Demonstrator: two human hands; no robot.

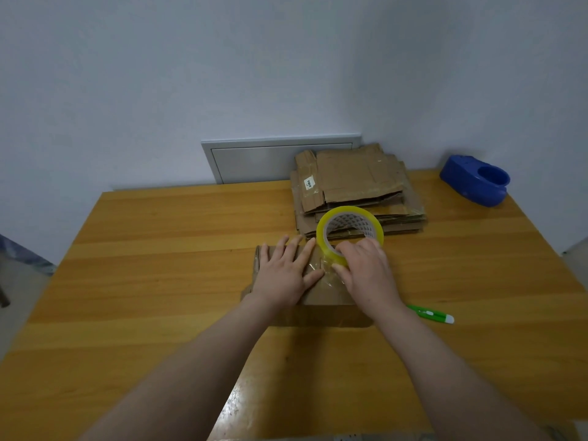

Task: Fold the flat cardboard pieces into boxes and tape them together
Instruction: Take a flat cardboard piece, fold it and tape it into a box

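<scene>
covering box [321,297], left hand [283,275] flat, right hand [366,275] gripping tape roll [350,211]

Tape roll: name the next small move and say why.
Probably draw the roll along the box top: the right hand grips it, a short clear strip lies stuck down, and the flat left hand pins the box.

Two hands [284,271] [366,272], one tape roll [350,210], one box [321,294], one stack [359,183] (flat cardboard).
</scene>
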